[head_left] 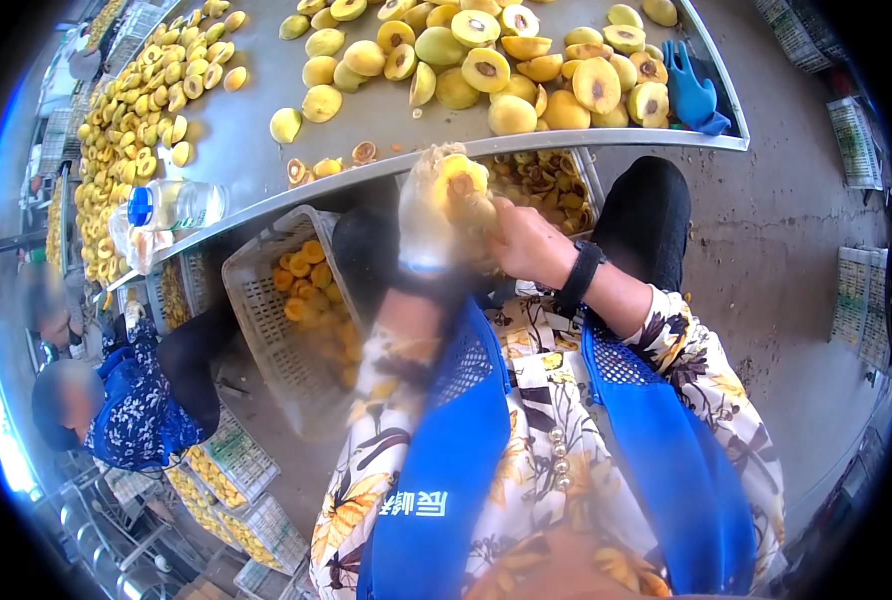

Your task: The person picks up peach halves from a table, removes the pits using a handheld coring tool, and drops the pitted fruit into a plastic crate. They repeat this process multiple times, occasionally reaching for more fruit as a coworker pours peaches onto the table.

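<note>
My left hand (421, 225), in a pale translucent glove, is wrapped around a halved yellow peach (463, 180) just off the table's front edge. The peach's cut face is turned up, with a brown centre. Close against it is my right hand (532, 243), bare, a black band at its wrist. Its fingers are curled closed; whatever they grip is hidden. On the metal table (246, 130) in front lie many cut peaches (486, 70). Below my hands a crate holds brownish peach scraps (556, 195).
A white crate (261, 325) of orange peach halves (311, 280) stands left of my legs. On the table are a blue glove (691, 90) at the right corner and a blue-capped bottle (186, 205) at left. A co-worker (141, 425) sits at far left near stacked crates (241, 450).
</note>
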